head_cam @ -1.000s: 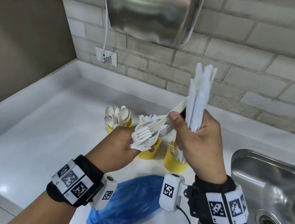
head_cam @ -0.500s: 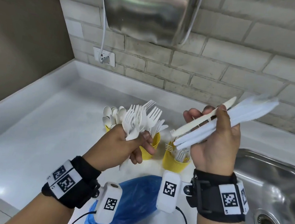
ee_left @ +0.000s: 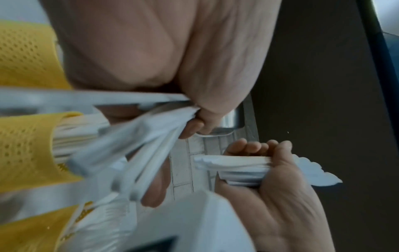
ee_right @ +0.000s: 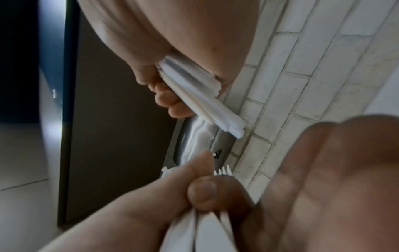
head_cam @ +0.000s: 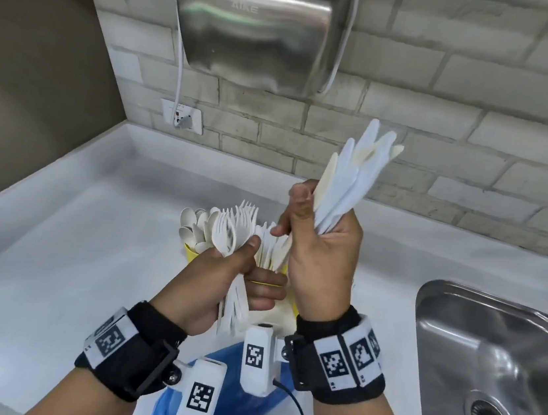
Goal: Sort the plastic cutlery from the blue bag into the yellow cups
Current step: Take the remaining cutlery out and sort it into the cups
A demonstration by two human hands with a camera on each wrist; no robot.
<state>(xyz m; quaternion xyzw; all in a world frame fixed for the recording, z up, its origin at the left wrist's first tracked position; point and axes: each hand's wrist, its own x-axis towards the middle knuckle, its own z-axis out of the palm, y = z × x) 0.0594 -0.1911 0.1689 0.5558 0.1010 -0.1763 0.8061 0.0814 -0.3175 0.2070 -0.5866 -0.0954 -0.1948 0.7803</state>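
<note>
Here, a bundle of white plastic knives (head_cam: 347, 185) is clenched in the right hand (head_cam: 322, 265), blades fanning up and away from the fist. A bunch of forks (head_cam: 233, 230) is gripped by the left hand (head_cam: 222, 280), tines up. Behind both fists the yellow cups (head_cam: 191, 253) are partly hidden, one filled with spoons (head_cam: 194, 228). Below the wrists lies the blue bag (head_cam: 232, 367).

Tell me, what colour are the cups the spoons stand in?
Yellow. The cups have a dotted mesh look, clearest in the left wrist view.
</note>
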